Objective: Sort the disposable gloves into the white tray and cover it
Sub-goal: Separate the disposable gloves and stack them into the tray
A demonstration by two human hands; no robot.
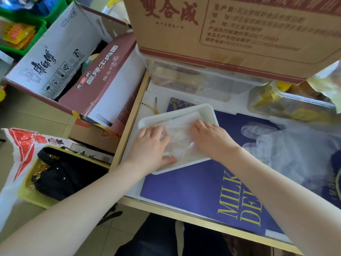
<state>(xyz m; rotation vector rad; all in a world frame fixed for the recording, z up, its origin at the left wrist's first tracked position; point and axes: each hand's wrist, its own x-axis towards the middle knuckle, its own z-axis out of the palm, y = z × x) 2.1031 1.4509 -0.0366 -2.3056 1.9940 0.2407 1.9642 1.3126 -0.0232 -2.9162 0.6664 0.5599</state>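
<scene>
Two hands, my left hand (154, 145) and right hand (210, 135), fingers flat, press clear gloves (180, 143) into the white tray (206, 109) beside "MILK" on the blue sheet (193, 191).

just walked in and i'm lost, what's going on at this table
A person is packing clear disposable gloves into a white tray on the table. Both hands, the left hand and right hand, press down on the gloves in the tray. More gloves lie loose to its right, and the tray is not yet covered.

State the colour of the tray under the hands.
White tray, seen in the head view.
</scene>
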